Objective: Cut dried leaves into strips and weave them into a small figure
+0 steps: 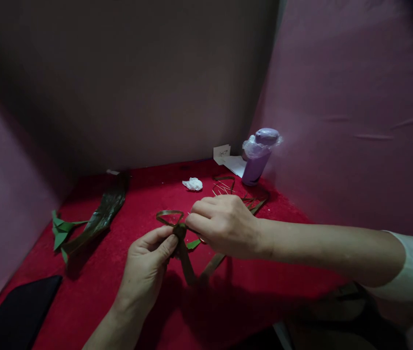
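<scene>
My left hand [147, 265] pinches a knot of narrow green-brown leaf strips [179, 232] between thumb and forefinger, above a red cloth surface [148, 194]. One strip forms a small loop to the left of the knot; two loose ends hang down toward me. My right hand [223, 224] comes in from the right with fingers closed on the same strips, just right of the knot. A small green leaf tip pokes out under the right hand.
Long dark leaf pieces [98, 219] and folded green bits [61, 231] lie at the left. A crumpled white wad [192, 183], thin strips, white cards [228, 158] and a lilac bottle [258, 155] sit at the back. A black flat object [20, 313] lies front left. Pink walls surround.
</scene>
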Demonstrator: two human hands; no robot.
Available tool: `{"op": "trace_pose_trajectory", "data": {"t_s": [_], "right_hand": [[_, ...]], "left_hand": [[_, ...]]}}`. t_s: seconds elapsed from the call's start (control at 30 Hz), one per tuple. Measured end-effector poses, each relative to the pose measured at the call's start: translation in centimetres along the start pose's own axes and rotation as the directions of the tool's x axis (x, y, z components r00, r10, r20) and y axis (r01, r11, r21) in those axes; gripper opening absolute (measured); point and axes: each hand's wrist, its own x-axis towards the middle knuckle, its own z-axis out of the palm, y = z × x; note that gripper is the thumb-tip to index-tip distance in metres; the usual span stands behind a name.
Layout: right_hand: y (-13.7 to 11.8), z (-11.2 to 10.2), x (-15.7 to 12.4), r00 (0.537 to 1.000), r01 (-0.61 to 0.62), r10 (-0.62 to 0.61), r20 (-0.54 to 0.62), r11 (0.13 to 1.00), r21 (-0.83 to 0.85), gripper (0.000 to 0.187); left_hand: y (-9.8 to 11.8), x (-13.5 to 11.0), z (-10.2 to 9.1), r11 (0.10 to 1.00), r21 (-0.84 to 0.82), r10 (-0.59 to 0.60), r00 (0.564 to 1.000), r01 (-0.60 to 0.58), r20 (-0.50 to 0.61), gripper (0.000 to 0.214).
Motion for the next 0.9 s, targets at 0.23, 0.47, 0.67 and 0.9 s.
{"op": "trace_pose_trajectory", "data": {"t_s": [0.23,0.47,0.67,0.9], "right_hand": [[1.0,-0.1,-0.6,0.942,0.32,-0.334,-0.028,0.921,-0.221,0.022],[1.4,0.0,-0.8,0.898,0.43,-0.436,0.056,0.846,-0.315,0.028],[1.9,0.7,-0.4,0.849,0.449,-0.523,-0.074,0.788,-0.421,0.015],[2.1,0.3,-0.3,0.817,0.518,-0.576,-0.035,0.759,-0.394,0.021]], "left_hand": [[0.2,-0.1,0.0,0.995,-0.071,-0.067,0.995,0.072,0.069,0.017],[0.2,-0.2,-0.1,0.99,-0.034,-0.132,0.98,0.139,0.146,0.02],[0.5,-0.1,0.2,0.986,-0.038,-0.153,0.976,0.16,0.155,0.017],[0.3,0.0,0.1,0.981,0.009,-0.192,0.973,0.192,0.126,0.016]]}}
